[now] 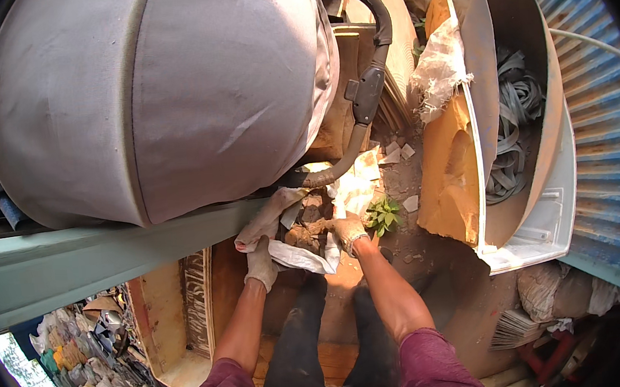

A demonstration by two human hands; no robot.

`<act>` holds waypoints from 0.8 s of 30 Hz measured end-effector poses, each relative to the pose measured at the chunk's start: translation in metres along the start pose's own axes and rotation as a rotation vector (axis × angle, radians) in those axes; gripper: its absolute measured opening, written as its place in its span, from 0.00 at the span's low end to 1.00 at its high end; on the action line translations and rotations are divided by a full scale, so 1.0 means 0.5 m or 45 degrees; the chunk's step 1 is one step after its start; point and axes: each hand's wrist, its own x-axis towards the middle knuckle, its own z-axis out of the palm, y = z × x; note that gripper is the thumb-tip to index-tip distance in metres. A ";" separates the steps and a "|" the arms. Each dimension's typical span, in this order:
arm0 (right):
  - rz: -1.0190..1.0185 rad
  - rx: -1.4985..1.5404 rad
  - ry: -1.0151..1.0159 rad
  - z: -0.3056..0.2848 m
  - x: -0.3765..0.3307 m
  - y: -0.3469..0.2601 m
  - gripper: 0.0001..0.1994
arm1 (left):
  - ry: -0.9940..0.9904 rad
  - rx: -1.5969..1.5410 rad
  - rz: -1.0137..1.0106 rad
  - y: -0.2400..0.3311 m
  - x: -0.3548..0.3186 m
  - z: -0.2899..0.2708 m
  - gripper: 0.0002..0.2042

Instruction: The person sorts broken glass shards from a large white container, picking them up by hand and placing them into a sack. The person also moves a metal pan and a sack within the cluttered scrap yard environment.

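a pale sack (300, 257) gapes in the middle, brown lumps (312, 214) showing inside its rim; the gloved left hand (261, 265) pinches the rim's left side, the gloved right hand (348, 232) its right. just right, a leafy plant (383, 216); far left, a grey canopy (188, 93).

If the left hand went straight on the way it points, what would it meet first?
Probably the bunched fabric of the whitish sack, which the gloved left hand is touching; depth is hard to judge from this view.
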 end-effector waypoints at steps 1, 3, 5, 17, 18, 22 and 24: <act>-0.136 -0.037 0.105 -0.032 -0.010 -0.031 0.21 | -0.101 0.050 0.250 0.014 0.016 0.033 0.23; -0.064 0.337 0.390 -0.125 -0.016 -0.108 0.15 | -0.115 0.105 0.686 0.033 0.057 0.108 0.18; -0.185 -0.032 0.560 -0.180 -0.013 -0.173 0.07 | -0.062 0.091 0.641 0.047 0.091 0.144 0.16; -0.378 -0.754 0.353 -0.087 -0.121 -0.026 0.25 | 0.028 0.870 0.344 0.041 -0.124 -0.052 0.13; -0.373 -0.749 0.306 -0.105 -0.135 -0.014 0.23 | 0.086 1.086 0.321 0.028 -0.159 -0.060 0.14; -0.131 -0.441 0.476 -0.164 -0.167 -0.029 0.17 | 0.082 1.416 0.630 0.022 -0.224 -0.054 0.20; -0.300 0.263 0.485 -0.169 -0.159 -0.072 0.14 | 0.249 1.572 0.932 0.043 -0.207 -0.015 0.27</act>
